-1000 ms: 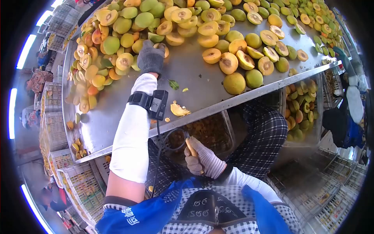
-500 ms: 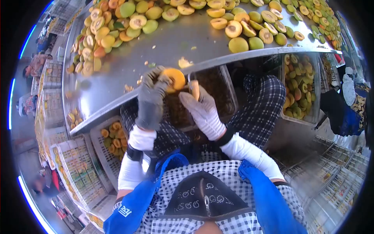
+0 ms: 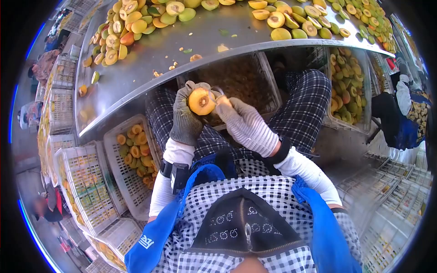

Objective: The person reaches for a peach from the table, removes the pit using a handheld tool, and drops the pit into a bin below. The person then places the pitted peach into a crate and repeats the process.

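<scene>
My left hand (image 3: 185, 120), in a grey knit glove, is closed around a peach half (image 3: 200, 102) with its cut orange face and brown centre turned up. A pitting tool (image 3: 222, 100) with a light wooden handle and a curved metal loop is gripped in my right hand (image 3: 251, 128), which wears a pale striped glove. The loop meets the right edge of the peach half. Both hands are over my lap, just in front of the metal table (image 3: 150, 93). Below and beyond them, a crate (image 3: 271, 84) holds small brown pieces.
Halved yellow-green fruit (image 3: 132, 22) lies heaped along the table's far side, with scraps near its front edge. A crate of fruit halves (image 3: 114, 150) stands by my left leg, another crate (image 3: 348, 122) to the right. Stacked crates (image 3: 91, 191) are at left; a seated person (image 3: 400, 113) is far right.
Both hands have drawn back from the table edge toward my lap. The peach half now shows its cut face upward, and the tool's loop has come against it.
</scene>
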Available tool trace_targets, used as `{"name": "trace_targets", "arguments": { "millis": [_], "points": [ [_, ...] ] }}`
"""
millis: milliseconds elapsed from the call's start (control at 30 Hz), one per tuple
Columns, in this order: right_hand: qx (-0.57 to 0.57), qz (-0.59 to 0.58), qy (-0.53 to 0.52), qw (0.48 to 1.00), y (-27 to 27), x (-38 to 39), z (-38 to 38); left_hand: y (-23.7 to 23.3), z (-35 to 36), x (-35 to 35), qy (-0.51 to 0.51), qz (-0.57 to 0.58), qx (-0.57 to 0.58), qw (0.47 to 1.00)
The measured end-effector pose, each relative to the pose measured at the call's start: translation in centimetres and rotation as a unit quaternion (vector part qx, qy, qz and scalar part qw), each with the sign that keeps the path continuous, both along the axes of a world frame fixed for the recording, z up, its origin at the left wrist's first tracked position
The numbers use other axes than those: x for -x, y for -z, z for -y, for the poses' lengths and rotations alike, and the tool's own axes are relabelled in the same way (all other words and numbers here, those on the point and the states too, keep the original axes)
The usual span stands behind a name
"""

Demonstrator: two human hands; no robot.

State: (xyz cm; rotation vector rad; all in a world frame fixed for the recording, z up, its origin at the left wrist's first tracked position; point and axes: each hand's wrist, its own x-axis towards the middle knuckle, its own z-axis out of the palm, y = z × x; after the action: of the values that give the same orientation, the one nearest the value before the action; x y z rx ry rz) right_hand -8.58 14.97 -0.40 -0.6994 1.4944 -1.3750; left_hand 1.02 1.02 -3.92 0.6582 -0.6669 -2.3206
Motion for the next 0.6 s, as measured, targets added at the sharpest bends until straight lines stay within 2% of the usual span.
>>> {"name": "trace_targets", "arguments": {
  "millis": [33,100,167,433,567,600],
  "points": [
    [-0.002,0.000,0.004,1.000,0.4,-0.3,-0.1,0.2,0.0,-0.2,0.004,0.000,-0.002,1.000],
    [-0.008,-0.076,-0.016,0.997,1.3,-0.9,0.0,-0.2,-0.1,-0.3,0.083,-0.009,0.033,0.996],
    [0.005,-0.092,-0.005,0.996,2.1,-1.2,0.2,-0.4,-0.2,-0.2,0.094,-0.006,0.046,0.994],
    [0.013,-0.052,-0.040,0.998,3.1,-1.1,0.7,-0.8,-0.7,-0.1,0.091,-0.021,0.087,0.992],
    [-0.012,-0.036,-0.062,0.997,2.8,-0.9,0.8,-0.8,-0.9,0.4,0.069,-0.032,0.070,0.995],
    [-0.002,0.017,-0.058,0.998,2.6,-1.1,1.0,-1.1,-1.0,0.6,0.056,-0.027,0.105,0.993]
  ]
}}
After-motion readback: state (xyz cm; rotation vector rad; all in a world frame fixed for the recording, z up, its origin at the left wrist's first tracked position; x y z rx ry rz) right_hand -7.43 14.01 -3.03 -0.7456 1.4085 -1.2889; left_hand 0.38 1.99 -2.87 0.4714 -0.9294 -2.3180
